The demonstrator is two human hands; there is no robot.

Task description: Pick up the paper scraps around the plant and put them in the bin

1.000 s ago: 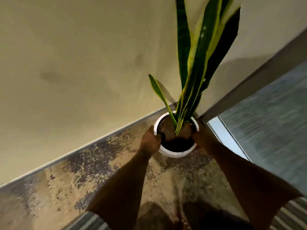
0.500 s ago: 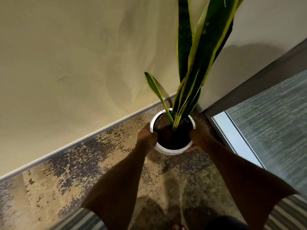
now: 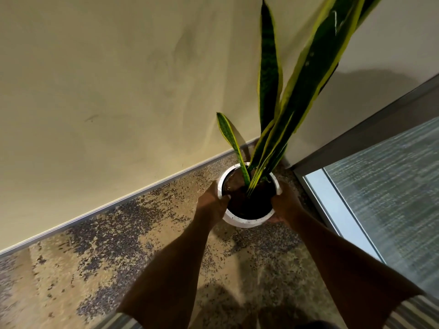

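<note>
Beside wall (image 3: 118,91) | left hand (image 3: 211,205), right hand (image 3: 285,206): fingers (image 3: 225,198) grip plant pot (image 3: 244,221) | leaves (image 3: 270,67) overhang

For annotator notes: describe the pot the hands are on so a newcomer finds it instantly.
Find the corner where the beige wall meets the grey door frame, above speckled carpet. There is a round white pot of dark soil, gripped by the left hand and right hand. It is the only container in view, with tall yellow-edged green leaves rising from it.
</note>
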